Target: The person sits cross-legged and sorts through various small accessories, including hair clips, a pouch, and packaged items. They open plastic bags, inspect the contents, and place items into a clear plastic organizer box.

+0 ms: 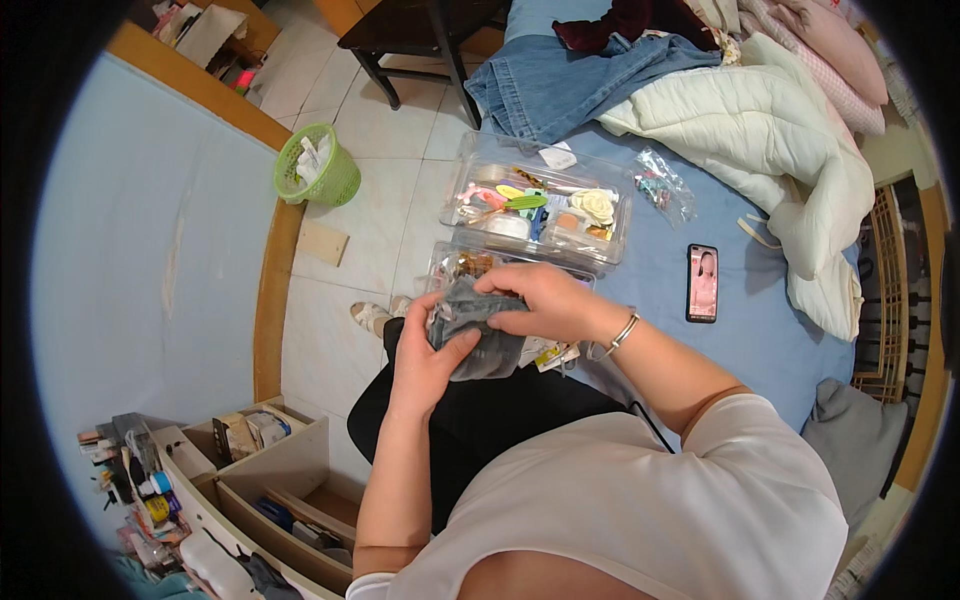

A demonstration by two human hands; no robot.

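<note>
Above my lap, both hands are closed on a soft grey bag [490,355] that looks slightly see-through; its contents cannot be made out. My left hand [427,350] grips its left side, the thumb lying across the front. From the right, my right hand [548,303] pinches the bag's upper part, and a silver bangle circles that wrist. Just beyond the hands is a clear plastic box [440,262] with small items in it, partly hidden by the hands and the bag. A larger clear box [618,225] behind it holds hair clips, a white fabric flower [594,205] and other small things.
On the blue bed sheet lie a phone [702,283] with its screen lit, a clear packet [664,188], a pale quilt [745,110] and jeans [565,85]. A green basket [318,165] stands by the wall. Open drawers [285,480] are at lower left.
</note>
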